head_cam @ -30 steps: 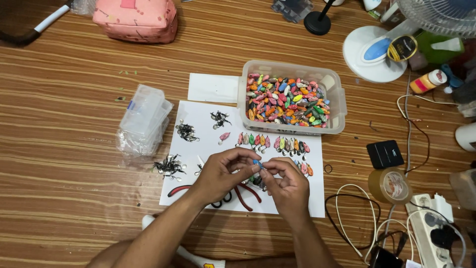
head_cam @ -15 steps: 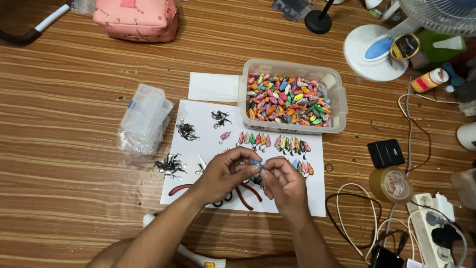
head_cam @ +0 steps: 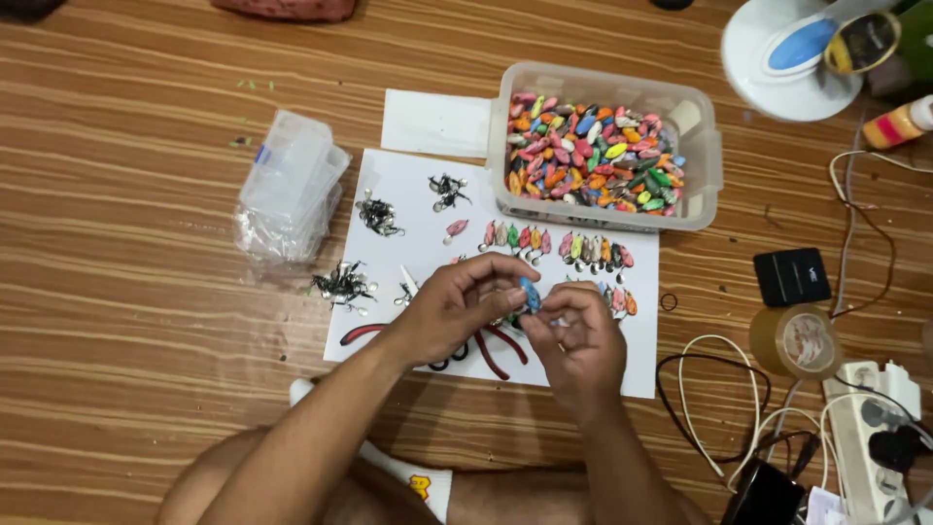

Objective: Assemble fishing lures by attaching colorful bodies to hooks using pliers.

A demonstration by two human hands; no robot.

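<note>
Far left: clear plastic bag (head_cam: pixel 288 194) on the wood floor, just off the edge of the white sheet (head_cam: pixel 408 185). On the sheet's left side, small piles of metal hooks (head_cam: pixel 342 284) and more above (head_cam: pixel 377 214), loose, untouched. Left hand (head_cam: pixel 457 311) sits mid-sheet, fingers curled in narrow, thumb and forefinger pinching a blue lure (head_cam: pixel 529 292). Red-handled pliers (head_cam: pixel 486 348) lie under both hands, not gripped. Right hand (head_cam: pixel 575 342) is touching the left, fingertips also closed tight at the lure's lower end; can't tell whether a hook or ring is between them, too small. So the lure is held up between both hands, just above the sheet, not resting on it. Judging by the layout, this looks like the fitting step: hardware going onto one lure body. Next move probably needs a fine two-finger alignment at the lure's eyelet, left hand keeping it steady. Right of the hands: a row of finished coloured lures (head_cam: pixel 559 245) laid out on the sheet, then the clear tub (head_cam: pixel 702 156) full of more bodies behind it. Far right: tape roll (head_cam: pixel 795 340), cables, power strip (head_cam: pixel 870 413)
</note>
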